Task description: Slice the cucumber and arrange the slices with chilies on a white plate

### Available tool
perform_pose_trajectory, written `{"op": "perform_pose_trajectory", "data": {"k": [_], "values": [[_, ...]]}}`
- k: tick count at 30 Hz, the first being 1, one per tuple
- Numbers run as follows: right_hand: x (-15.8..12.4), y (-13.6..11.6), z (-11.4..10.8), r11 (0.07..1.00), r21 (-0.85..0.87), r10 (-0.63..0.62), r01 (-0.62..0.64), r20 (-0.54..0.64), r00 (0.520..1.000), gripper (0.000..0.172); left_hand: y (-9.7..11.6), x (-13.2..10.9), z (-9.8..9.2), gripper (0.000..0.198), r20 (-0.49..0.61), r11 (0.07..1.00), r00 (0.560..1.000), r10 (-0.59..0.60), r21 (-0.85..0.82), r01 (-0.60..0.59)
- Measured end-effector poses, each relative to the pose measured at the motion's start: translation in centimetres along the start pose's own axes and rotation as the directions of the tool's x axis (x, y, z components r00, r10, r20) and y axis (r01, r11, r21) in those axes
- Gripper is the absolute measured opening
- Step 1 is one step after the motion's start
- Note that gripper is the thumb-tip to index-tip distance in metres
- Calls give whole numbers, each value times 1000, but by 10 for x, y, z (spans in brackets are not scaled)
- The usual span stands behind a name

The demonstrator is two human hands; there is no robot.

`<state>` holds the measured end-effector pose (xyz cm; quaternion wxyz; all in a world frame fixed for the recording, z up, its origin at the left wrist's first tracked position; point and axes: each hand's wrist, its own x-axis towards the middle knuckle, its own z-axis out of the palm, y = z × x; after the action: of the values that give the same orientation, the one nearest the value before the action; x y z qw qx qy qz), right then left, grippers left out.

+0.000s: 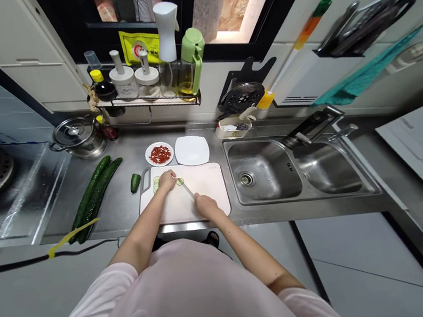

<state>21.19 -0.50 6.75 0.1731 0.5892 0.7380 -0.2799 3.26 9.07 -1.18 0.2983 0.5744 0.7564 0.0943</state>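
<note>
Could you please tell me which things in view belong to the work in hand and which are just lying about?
Seemingly in use:
- knife, in the right hand
- white cutting board
- cucumber slices
- probably two whole cucumbers

Apparently just lying about:
- lidded pot
- green-topped bottle

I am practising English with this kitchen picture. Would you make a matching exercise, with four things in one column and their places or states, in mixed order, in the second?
Things
1. knife
2. two long cucumbers
3. round plate
4. square white plate

Places or states
A. holding chopped red pieces
B. just right of the round plate
C. in the right hand
D. left of the cutting board

Pairs: 1-C, 2-D, 3-A, 4-B
</note>
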Motion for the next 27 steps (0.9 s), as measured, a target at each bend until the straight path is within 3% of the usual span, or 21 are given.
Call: {"op": "perform_pose_trajectory", "data": {"k": [15,27], "values": [[-23,14,13,1000,-10,23,-23,29,999,26,0,0,-1,16,14,1000,1000,5,0,-5],[-6,0,3,999,21,23,-24,17,1000,27,-1,0,0,15,0,1000,1000,12,-2,-12]]}}
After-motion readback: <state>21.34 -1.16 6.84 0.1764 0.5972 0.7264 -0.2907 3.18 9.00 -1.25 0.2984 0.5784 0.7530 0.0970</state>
